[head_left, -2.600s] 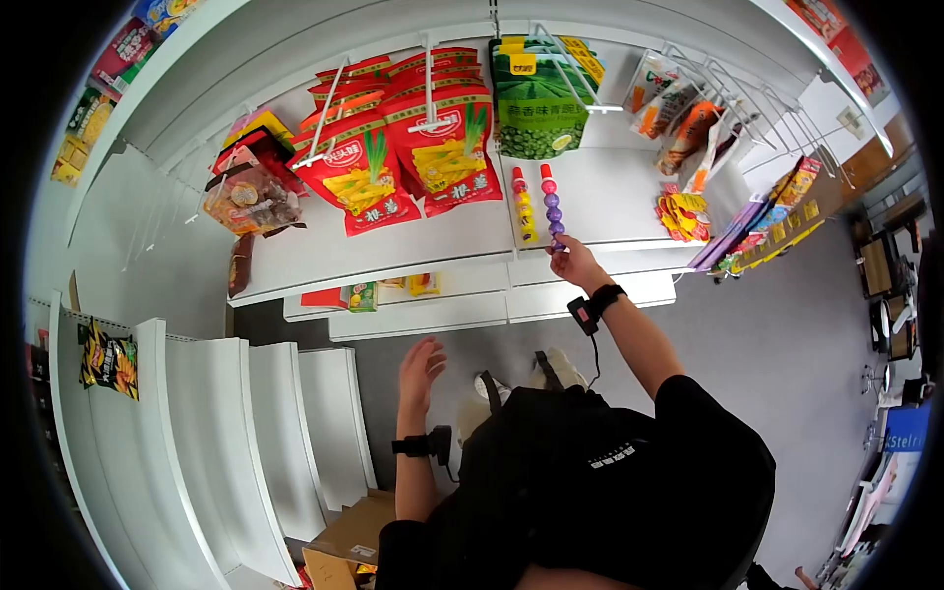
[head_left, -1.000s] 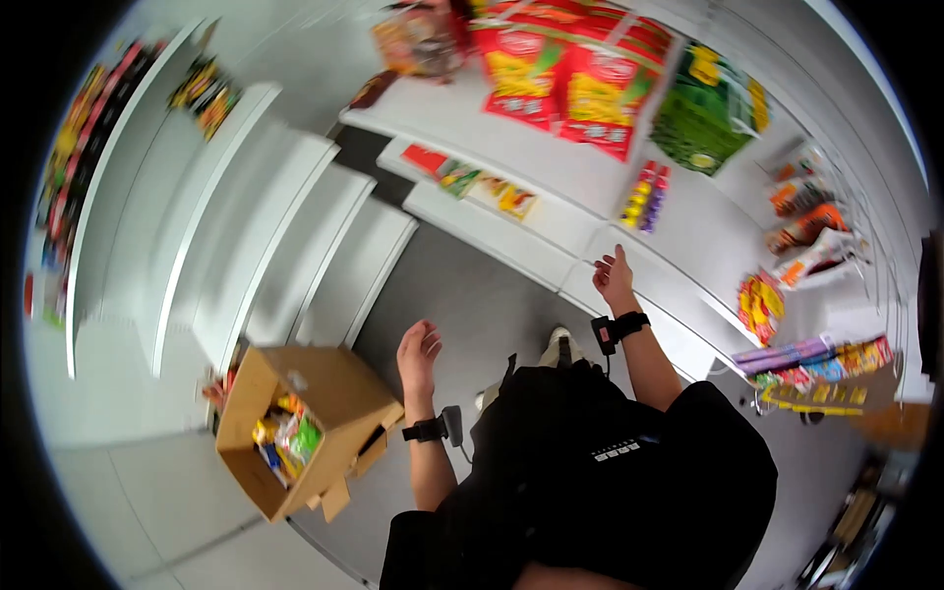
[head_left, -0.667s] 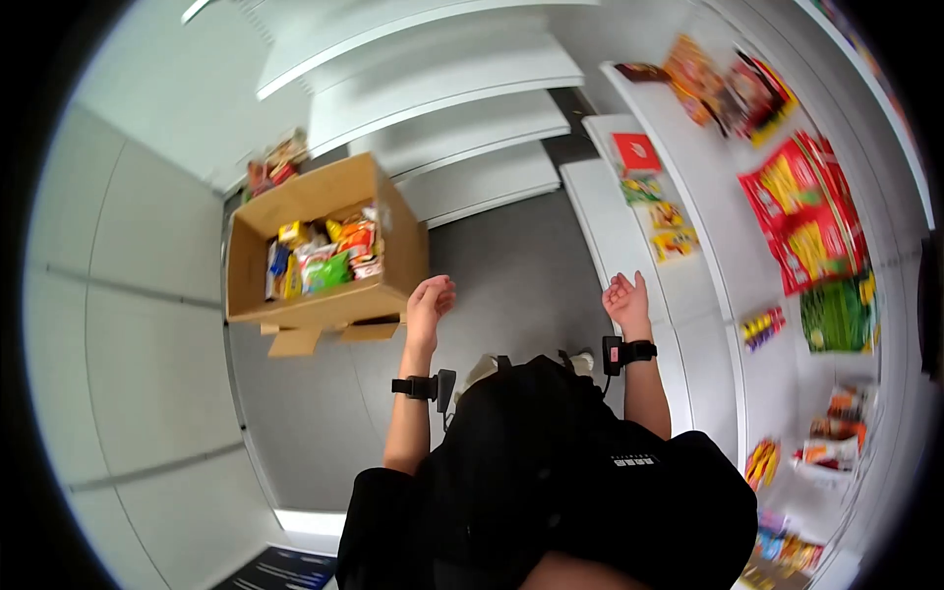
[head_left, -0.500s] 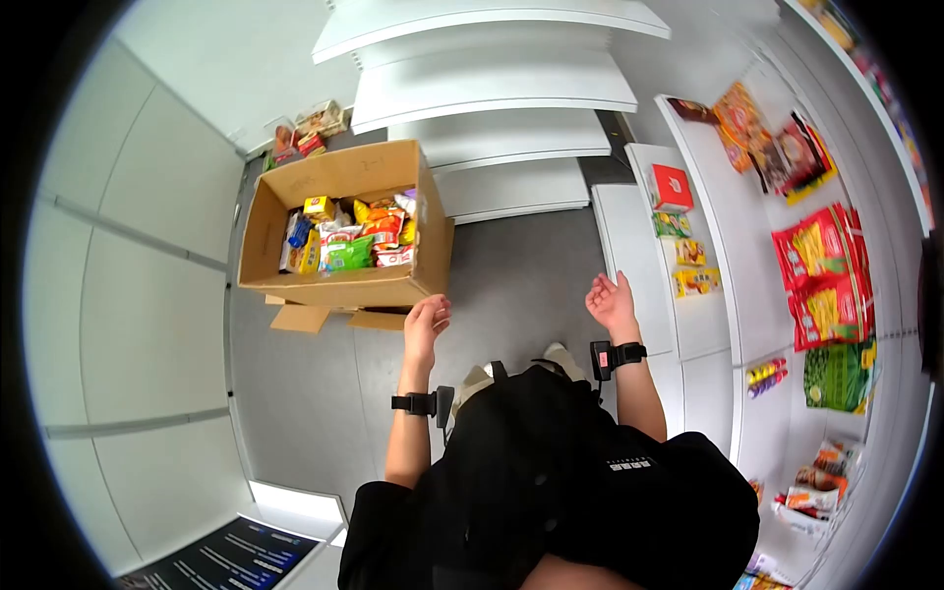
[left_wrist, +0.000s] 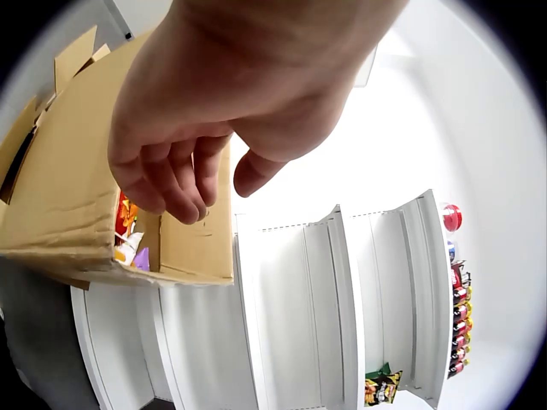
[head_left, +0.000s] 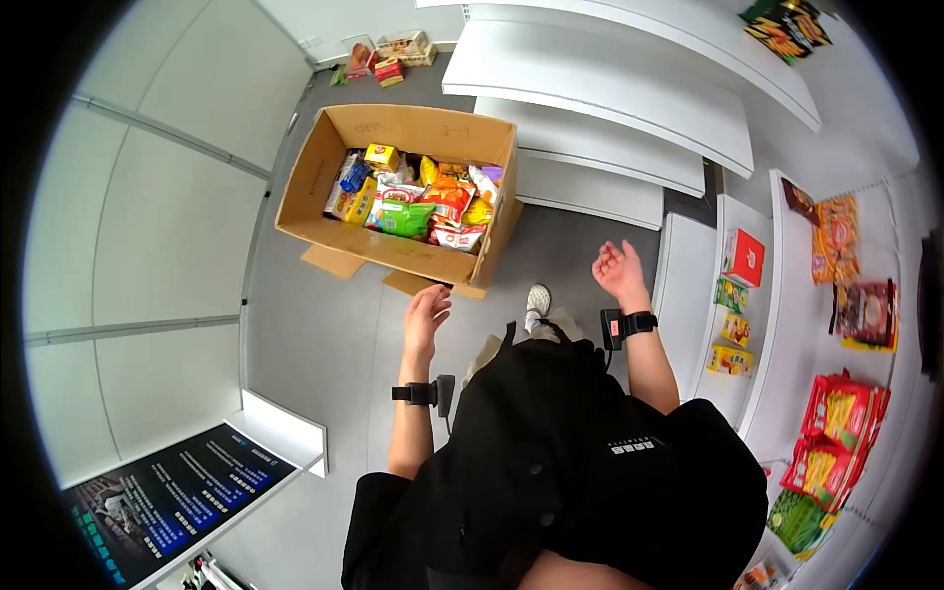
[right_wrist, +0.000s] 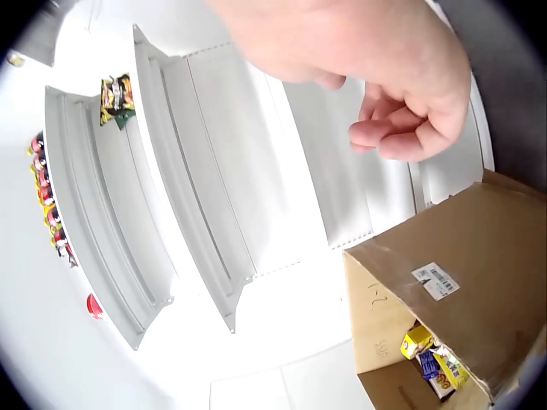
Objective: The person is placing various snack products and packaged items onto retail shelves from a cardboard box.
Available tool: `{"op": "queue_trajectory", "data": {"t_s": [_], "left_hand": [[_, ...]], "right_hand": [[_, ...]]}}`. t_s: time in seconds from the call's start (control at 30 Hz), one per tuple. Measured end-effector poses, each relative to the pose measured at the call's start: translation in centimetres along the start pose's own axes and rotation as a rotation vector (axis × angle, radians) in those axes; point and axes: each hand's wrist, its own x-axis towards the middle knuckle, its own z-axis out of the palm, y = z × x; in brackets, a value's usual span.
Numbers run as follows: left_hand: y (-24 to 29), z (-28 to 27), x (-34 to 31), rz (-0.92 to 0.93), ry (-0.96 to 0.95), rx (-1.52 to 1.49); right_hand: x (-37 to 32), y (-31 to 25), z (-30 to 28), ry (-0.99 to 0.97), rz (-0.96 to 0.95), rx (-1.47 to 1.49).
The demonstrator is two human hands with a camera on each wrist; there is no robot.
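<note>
My left hand hangs loosely curled with nothing in it, close to the near side of a large cardboard box. In the left wrist view its fingers overlap the box's corner. My right hand is off to the right of the box, palm turned up, fingers relaxed and holding nothing. Inside the box lie snack packs: a green bag, an orange-red bag, a small yellow carton and several others. The box's lower flaps spread out on the floor side.
White stepped shelves stand beyond the box. On the right, a shelf unit holds red snack bags, a red box and small yellow packs. A dark printed board is at lower left. Some packages lie by the back wall.
My right hand has let go of the purple candy tube, left standing on the shelf beside the yellow one. My body has turned left toward the cardboard box; both hands are now nearer it.
</note>
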Motion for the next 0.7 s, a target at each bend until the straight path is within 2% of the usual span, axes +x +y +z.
{"op": "queue_trajectory", "data": {"t_s": [0.03, 0.13, 0.23, 0.37, 0.5, 0.7], "left_hand": [[0.8, -0.2, 0.7, 0.001, 0.029, 0.004], [1.8, -0.1, 2.1, 0.005, 0.091, -0.013], [2.4, 0.0, 3.7, 0.018, 0.124, -0.070], [2.3, -1.2, 4.6, -0.006, 0.160, -0.119], [3.6, -2.9, 5.4, 0.016, 0.196, -0.156], [7.9, -7.6, 8.7, 0.039, 0.148, -0.186]], "right_hand": [[1.2, -0.1, 1.5, -0.070, 0.026, -0.054], [4.2, -0.1, 6.1, -0.038, 0.068, -0.128], [8.1, -0.1, 9.9, -0.119, 0.134, -0.167], [9.6, 1.8, 14.0, -0.139, 0.180, -0.162], [10.2, 5.0, 18.1, -0.163, 0.238, -0.185], [11.5, 13.0, 25.5, -0.083, 0.299, -0.238]]}}
